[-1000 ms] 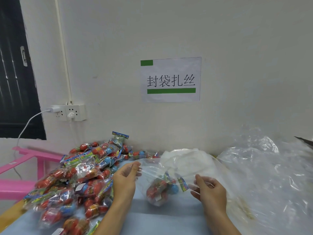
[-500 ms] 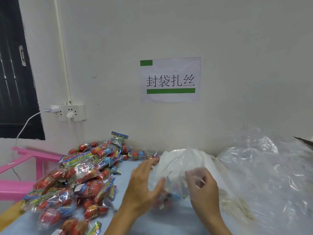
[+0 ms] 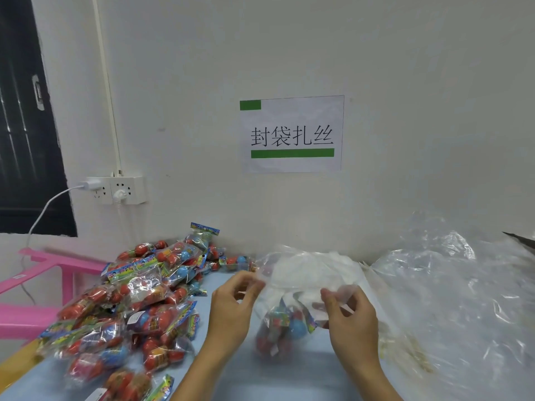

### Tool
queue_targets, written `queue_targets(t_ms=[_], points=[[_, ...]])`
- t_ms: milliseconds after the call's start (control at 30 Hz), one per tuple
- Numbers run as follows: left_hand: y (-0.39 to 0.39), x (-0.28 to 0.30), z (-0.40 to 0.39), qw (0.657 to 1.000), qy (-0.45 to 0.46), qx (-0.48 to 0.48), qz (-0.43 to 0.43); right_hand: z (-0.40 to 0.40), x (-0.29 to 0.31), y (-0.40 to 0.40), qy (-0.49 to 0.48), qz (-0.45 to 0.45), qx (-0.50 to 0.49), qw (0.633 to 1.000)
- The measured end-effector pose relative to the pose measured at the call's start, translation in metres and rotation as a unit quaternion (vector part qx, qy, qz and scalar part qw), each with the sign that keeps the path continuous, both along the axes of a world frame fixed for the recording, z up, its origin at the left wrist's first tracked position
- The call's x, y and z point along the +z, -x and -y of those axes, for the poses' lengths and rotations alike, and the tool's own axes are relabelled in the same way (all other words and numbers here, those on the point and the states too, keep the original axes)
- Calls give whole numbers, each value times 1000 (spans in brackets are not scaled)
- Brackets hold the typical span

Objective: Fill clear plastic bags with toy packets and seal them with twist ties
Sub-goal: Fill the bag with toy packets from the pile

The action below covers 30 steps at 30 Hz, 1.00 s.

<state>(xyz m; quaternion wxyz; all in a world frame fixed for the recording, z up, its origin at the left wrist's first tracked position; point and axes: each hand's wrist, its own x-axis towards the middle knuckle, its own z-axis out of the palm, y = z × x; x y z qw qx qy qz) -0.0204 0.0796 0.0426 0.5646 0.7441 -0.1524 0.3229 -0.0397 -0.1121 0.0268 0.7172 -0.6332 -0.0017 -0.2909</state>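
Observation:
A clear plastic bag (image 3: 292,287) hangs between my hands just above the blue table (image 3: 249,377). Red and blue toy packets (image 3: 279,328) sit bunched in its bottom. My left hand (image 3: 231,305) pinches the bag's upper left edge. My right hand (image 3: 350,316) pinches the upper right edge, fingers curled over the film. A big heap of loose toy packets (image 3: 130,308) lies on the table to the left. Thin pale twist ties (image 3: 405,351) lie in a blurred pile right of my right wrist.
A mound of crumpled clear bags (image 3: 451,290) fills the right side, with white bags (image 3: 307,267) behind my hands. The wall stands close behind, with a paper sign (image 3: 291,134) and a socket strip (image 3: 115,190). A pink rack (image 3: 43,279) stands off the table's left edge.
My hands came together at the bag's top, then spread apart again. The bag with its packets now hangs a little higher between them.

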Motion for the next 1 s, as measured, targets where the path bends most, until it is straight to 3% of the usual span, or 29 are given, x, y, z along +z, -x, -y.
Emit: queue_targets(t_ms=[133,300,500,600,733,833,1000], points=[[2,2,1,999,16,24,16,2,-2,-4,-21,-35,-18,999],[3,1,-4,995,-47,90,6,19,-5,-10,-18,-111,-158,981],[-4,-6,-17,970,-127,196,-59,34,-2,-12,-44,-161,-164,972],[-5,-7,-27,943,-163,268,-109,39,7,-7,-43,-127,-189,973],[-1,-5,-42,868,-258,381,-184,37,20,4,-5,-48,-223,974],[2,-6,-51,818,-323,407,-249,24,28,15,105,44,-264,958],[1,-11,-59,794,-358,415,-263,-8,31,33,285,189,-251,905]])
